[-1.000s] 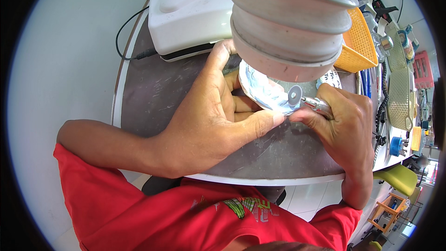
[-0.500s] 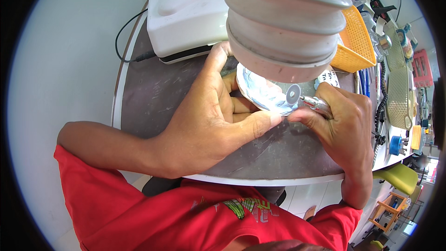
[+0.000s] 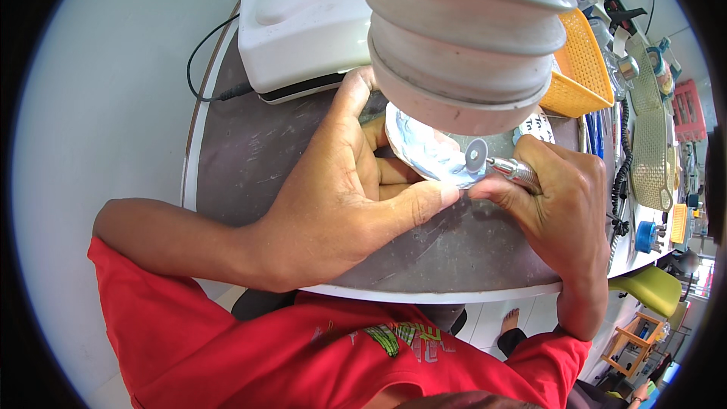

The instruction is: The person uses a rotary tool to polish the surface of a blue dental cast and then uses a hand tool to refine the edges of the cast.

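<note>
My left hand (image 3: pixel 341 204) is closed around a white and pale-blue moulded piece (image 3: pixel 424 151), its thumb on the near edge and its fingers curled beneath. My right hand (image 3: pixel 545 204) grips a silver rotary handpiece (image 3: pixel 516 172), whose small grey disc (image 3: pixel 476 154) sits against or just over the piece's right part; I cannot tell if they touch. A wide white ribbed hose (image 3: pixel 460 60) hangs over both, hiding part of the piece and my left fingertips.
A grey bench top (image 3: pixel 235 151) holds a white machine (image 3: pixel 303 15), a yellow basket (image 3: pixel 583 60), mesh trays (image 3: pixel 647 159), tools and cables. A wall stands left. At lower right are a green chair (image 3: pixel 647 288), a wooden stool (image 3: pixel 628 344), another person's foot (image 3: pixel 510 320) and hand (image 3: pixel 641 391).
My hands, the piece and the handpiece have shifted slightly left in view, with little other movement. Another person's foot and hand have come into view at lower right.
</note>
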Demonstrator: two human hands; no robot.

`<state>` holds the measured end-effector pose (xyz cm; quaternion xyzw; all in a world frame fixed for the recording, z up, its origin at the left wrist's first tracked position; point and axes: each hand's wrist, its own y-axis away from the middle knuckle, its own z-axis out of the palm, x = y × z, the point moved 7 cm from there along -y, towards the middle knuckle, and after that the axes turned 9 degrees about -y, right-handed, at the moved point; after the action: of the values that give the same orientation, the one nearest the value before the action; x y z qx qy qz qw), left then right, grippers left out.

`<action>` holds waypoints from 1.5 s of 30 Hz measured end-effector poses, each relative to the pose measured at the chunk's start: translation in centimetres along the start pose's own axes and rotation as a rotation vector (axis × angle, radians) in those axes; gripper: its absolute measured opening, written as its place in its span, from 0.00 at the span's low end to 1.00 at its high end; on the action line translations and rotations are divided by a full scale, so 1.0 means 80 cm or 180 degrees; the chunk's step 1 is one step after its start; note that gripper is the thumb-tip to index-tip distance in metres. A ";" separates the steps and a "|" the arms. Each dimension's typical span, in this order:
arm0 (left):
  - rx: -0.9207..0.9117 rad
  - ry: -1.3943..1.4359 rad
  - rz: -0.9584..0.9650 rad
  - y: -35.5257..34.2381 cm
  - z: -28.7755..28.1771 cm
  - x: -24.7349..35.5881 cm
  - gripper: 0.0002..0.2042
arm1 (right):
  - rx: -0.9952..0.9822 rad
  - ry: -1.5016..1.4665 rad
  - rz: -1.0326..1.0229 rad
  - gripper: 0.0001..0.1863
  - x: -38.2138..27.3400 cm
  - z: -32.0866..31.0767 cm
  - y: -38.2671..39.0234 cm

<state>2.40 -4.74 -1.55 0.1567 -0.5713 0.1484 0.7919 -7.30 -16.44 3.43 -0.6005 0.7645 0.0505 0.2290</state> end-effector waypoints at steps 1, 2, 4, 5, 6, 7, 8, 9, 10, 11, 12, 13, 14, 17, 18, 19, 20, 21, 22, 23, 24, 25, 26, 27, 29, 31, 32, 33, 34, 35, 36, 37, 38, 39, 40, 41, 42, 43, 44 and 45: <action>0.0003 0.0036 0.0003 0.000 0.000 0.000 0.30 | -0.0004 -0.0012 0.0004 0.28 0.000 0.000 0.000; -0.0001 0.0095 0.0012 0.000 0.001 0.000 0.30 | -0.0009 -0.0020 0.0010 0.28 0.000 0.000 0.000; -0.0018 0.0144 0.0036 0.000 0.001 -0.001 0.30 | -0.0018 -0.0033 0.0023 0.28 0.000 0.000 -0.001; -0.0030 0.0133 0.0052 -0.001 0.001 -0.001 0.30 | -0.0018 -0.0040 0.0024 0.28 0.000 0.000 -0.001; -0.0044 0.0121 0.0066 -0.001 0.001 -0.001 0.30 | -0.0017 -0.0048 0.0028 0.28 0.000 0.000 0.000; -0.0032 0.0129 0.0049 -0.001 0.001 -0.001 0.30 | -0.0016 -0.0055 0.0032 0.28 0.001 0.000 0.000; -0.0020 0.0138 0.0032 -0.001 0.001 -0.001 0.30 | -0.0030 -0.0046 0.0039 0.28 0.001 0.001 0.000; -0.0011 0.0143 0.0028 -0.001 0.001 -0.001 0.30 | -0.0043 -0.0038 0.0044 0.28 0.001 0.000 -0.001; -0.0003 0.0149 0.0025 0.000 0.001 0.000 0.30 | -0.0057 -0.0030 0.0049 0.28 0.001 0.000 -0.001; 0.0001 0.0154 0.0035 0.000 0.001 0.000 0.30 | -0.0056 -0.0021 0.0043 0.28 0.001 0.000 -0.001; 0.0000 0.0148 0.0040 0.000 0.001 0.000 0.30 | -0.0057 -0.0012 0.0037 0.28 0.001 0.000 -0.001; -0.0002 0.0144 0.0045 -0.001 0.001 0.000 0.30 | -0.0058 -0.0003 0.0030 0.28 0.001 0.000 -0.001; -0.0012 0.0127 0.0046 -0.001 0.001 0.001 0.30 | -0.0058 0.0003 0.0034 0.28 0.001 0.000 -0.001; -0.0007 0.0135 0.0043 -0.001 0.001 0.001 0.30 | -0.0059 0.0009 0.0042 0.28 0.001 0.001 -0.001; -0.0007 0.0130 0.0045 -0.001 0.001 0.001 0.29 | -0.0060 0.0003 0.0043 0.28 0.001 0.001 -0.001; -0.0006 0.0126 0.0046 0.000 0.001 0.001 0.29 | -0.0060 -0.0004 0.0043 0.28 0.001 0.001 -0.001; -0.0013 0.0106 0.0051 0.000 0.001 0.001 0.29 | -0.0053 -0.0012 0.0033 0.28 0.001 0.001 -0.001; -0.0016 0.0100 0.0058 -0.001 0.001 0.001 0.29 | -0.0048 -0.0019 0.0025 0.28 0.001 0.001 -0.001; -0.0019 0.0092 0.0066 -0.001 0.001 0.001 0.29 | -0.0043 -0.0025 0.0017 0.28 0.001 0.001 -0.001; -0.0017 0.0095 0.0076 0.000 0.001 0.001 0.29 | -0.0044 -0.0016 0.0010 0.28 0.001 0.001 -0.001; -0.0009 0.0098 0.0082 0.000 0.001 0.001 0.29 | -0.0043 -0.0006 0.0003 0.28 0.000 0.000 0.000; -0.0004 0.0100 0.0088 0.000 0.001 0.001 0.29 | -0.0042 0.0005 -0.0004 0.28 -0.001 -0.001 0.000; 0.0008 0.0104 0.0086 0.000 0.001 0.001 0.29 | -0.0046 0.0020 0.0000 0.28 -0.001 -0.001 0.000; 0.0021 0.0102 0.0077 0.000 0.001 0.000 0.29 | -0.0051 0.0032 -0.0001 0.28 -0.001 -0.001 0.000; 0.0042 0.0095 0.0049 0.000 0.000 -0.001 0.29 | -0.0050 0.0042 -0.0007 0.28 -0.001 0.000 0.000; 0.0029 0.0064 0.0028 0.000 -0.001 -0.001 0.28 | -0.0039 0.0041 -0.0018 0.28 -0.002 0.000 0.000; 0.0008 0.0036 0.0024 0.000 -0.001 0.000 0.27 | -0.0048 0.0048 -0.0014 0.28 -0.002 0.000 -0.001; -0.0010 0.0027 0.0031 0.000 -0.001 0.000 0.27 | -0.0055 0.0062 -0.0004 0.28 -0.002 -0.001 -0.001; -0.0027 0.0020 0.0039 0.000 0.000 0.001 0.27 | -0.0062 0.0077 0.0005 0.28 -0.003 -0.001 -0.001; -0.0033 0.0028 0.0056 -0.001 0.000 0.002 0.27 | -0.0056 0.0074 0.0009 0.28 -0.003 -0.002 0.000; -0.0038 0.0005 0.0052 -0.001 0.000 0.001 0.27 | -0.0049 0.0060 0.0010 0.28 -0.003 -0.001 0.000; -0.0042 -0.0018 0.0051 -0.001 0.000 0.000 0.27 | -0.0043 0.0048 0.0011 0.28 -0.002 0.000 0.000; -0.0052 -0.0065 0.0033 -0.002 -0.001 -0.001 0.27 | -0.0036 0.0050 0.0003 0.28 -0.001 0.000 0.001; -0.0056 -0.0068 0.0039 -0.002 -0.001 0.000 0.27 | -0.0032 0.0057 -0.0002 0.28 -0.001 0.000 0.000; -0.0062 -0.0071 0.0047 -0.002 -0.001 -0.001 0.27 | -0.0027 0.0065 -0.0006 0.28 -0.001 -0.001 0.000; -0.0059 -0.0035 0.0079 -0.002 0.000 0.000 0.27 | -0.0026 0.0071 -0.0005 0.28 -0.001 -0.001 0.000; -0.0044 -0.0021 0.0079 -0.002 0.000 0.000 0.28 | -0.0024 0.0075 -0.0005 0.28 -0.001 -0.001 0.000; -0.0029 -0.0007 0.0079 -0.001 0.000 0.000 0.28 | -0.0023 0.0079 -0.0006 0.28 -0.001 -0.001 0.000; -0.0006 -0.0015 0.0046 -0.001 -0.001 0.000 0.28 | -0.0022 0.0080 -0.0002 0.28 -0.001 -0.001 0.000; 0.0004 -0.0011 0.0027 0.000 -0.001 0.000 0.29 | -0.0019 0.0083 0.0003 0.28 -0.001 -0.001 -0.001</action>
<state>2.47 -4.73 -1.56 0.1549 -0.5732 0.1519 0.7902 -7.26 -16.40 3.52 -0.6014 0.7676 0.0451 0.2172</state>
